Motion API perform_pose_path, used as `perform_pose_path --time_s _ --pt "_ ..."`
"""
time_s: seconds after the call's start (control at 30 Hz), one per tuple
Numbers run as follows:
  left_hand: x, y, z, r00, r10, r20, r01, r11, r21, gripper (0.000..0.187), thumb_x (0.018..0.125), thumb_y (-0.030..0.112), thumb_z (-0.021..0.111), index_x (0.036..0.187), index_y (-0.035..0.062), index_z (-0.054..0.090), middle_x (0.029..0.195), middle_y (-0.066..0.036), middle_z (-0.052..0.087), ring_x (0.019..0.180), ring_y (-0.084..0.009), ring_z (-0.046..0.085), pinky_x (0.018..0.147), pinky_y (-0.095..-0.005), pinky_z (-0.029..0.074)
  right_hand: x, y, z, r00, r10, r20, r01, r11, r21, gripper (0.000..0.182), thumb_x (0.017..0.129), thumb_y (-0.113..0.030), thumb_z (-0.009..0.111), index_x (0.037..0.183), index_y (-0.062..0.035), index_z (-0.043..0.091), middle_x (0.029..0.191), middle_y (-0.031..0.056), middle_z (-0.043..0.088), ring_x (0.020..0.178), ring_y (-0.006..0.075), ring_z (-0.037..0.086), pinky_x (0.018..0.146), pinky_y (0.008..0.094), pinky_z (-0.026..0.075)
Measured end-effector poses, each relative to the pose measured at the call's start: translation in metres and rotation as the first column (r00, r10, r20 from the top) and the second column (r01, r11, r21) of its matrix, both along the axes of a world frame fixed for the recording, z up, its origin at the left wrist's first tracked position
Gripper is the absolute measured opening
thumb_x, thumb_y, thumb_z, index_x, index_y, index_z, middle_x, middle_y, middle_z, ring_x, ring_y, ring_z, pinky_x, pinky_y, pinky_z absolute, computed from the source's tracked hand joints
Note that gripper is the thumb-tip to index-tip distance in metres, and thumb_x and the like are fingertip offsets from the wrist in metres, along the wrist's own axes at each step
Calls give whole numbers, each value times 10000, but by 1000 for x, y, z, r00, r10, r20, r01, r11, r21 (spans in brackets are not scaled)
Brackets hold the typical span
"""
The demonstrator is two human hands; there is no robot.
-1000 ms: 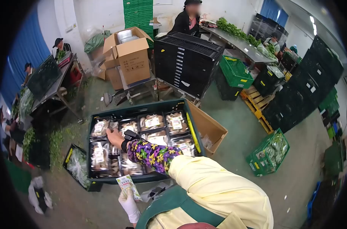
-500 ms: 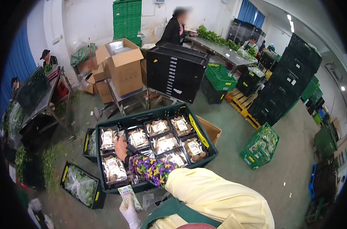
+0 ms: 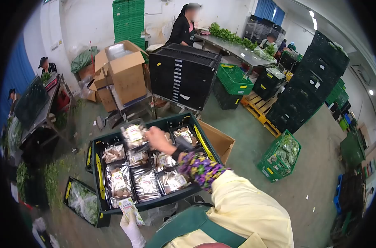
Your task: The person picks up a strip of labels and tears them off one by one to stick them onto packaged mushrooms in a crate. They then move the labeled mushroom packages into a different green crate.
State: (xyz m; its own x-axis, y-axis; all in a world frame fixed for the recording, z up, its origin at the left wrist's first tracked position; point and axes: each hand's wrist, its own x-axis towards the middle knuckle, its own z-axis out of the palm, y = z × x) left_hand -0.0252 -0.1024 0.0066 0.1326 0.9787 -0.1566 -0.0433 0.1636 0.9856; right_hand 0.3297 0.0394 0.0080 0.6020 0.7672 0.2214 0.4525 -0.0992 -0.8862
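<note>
Head view, and the right hand (image 3: 160, 140) had a pack (image 3: 134, 134) gripped, up over the crate's (image 3: 151, 202) far rim, while the gloved left hand (image 3: 131, 224) clutched labels (image 3: 127, 205) at the near side!
</note>
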Motion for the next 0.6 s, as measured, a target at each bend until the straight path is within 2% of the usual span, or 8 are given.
perform_pose_path --time_s 0.03,0.1,0.17,0.27,0.33,0.37,0.43,0.6 --pt "11 -2 8 1000 15 2 -15 1000 19 140 912 53 571 968 -55 638 810 -34 653 632 -56 559 551 -205 439 25 -13 -15 989 -53 140 71 989 -129 307 871 -281 536 806 18 539 801 254 613 773 446 588 659 474 467" --pt "23 -6 14 1000 20 -12 -21 1000 -23 143 914 56 564 970 -51 640 807 -27 650 627 -55 553 544 -203 431 49 -60 -4 915 25 402 129 927 -353 208 855 -222 539 847 -16 557 816 233 623 789 415 601 677 508 480" --pt "35 -8 7 1000 9 -6 -10 1000 -10 144 915 68 569 972 -42 644 803 -14 647 617 -50 543 530 -200 418 48 -78 -27 691 -155 706 340 932 -128 144 812 -187 569 866 -54 567 862 184 599 834 365 589 639 477 499" --pt "51 -10 11 1000 6 14 -6 1000 4 153 916 104 594 976 -26 649 798 -4 646 599 -34 524 510 -192 395 -5 -80 1 656 -34 754 182 977 -114 163 753 -160 603 893 -79 579 853 132 573 818 311 590 571 420 499" --pt "54 -10 13 999 -38 3 38 999 0 170 918 140 608 982 -12 649 794 -5 645 579 -29 517 486 -188 382 -48 -57 -11 876 227 426 -90 944 -318 279 829 -316 566 831 -42 618 761 166 623 711 353 632 596 434 499" --pt "55 -11 15 999 -39 -1 39 999 1 170 918 140 608 982 -12 649 794 -5 645 579 -29 517 486 -188 382 -68 -49 -19 878 224 423 -89 945 -316 279 829 -316 566 831 -42 618 761 166 623 711 353 632 596 434 499" --pt "56 -14 20 1000 -8 7 8 1000 -18 177 922 150 604 981 -13 643 781 -11 641 568 -40 530 471 -191 392 -103 -35 -30 839 538 -80 -490 684 -541 706 856 -610 388 859 32 683 846 236 663 835 397 648 771 452 495" --pt "38 -24 14 998 68 -18 -68 997 -24 195 926 160 600 992 -20 631 785 -28 645 565 -55 545 465 -197 408 -151 -13 -54 829 543 -135 -535 699 -476 619 856 -511 457 906 73 659 903 282 646 855 429 634 784 484 489"
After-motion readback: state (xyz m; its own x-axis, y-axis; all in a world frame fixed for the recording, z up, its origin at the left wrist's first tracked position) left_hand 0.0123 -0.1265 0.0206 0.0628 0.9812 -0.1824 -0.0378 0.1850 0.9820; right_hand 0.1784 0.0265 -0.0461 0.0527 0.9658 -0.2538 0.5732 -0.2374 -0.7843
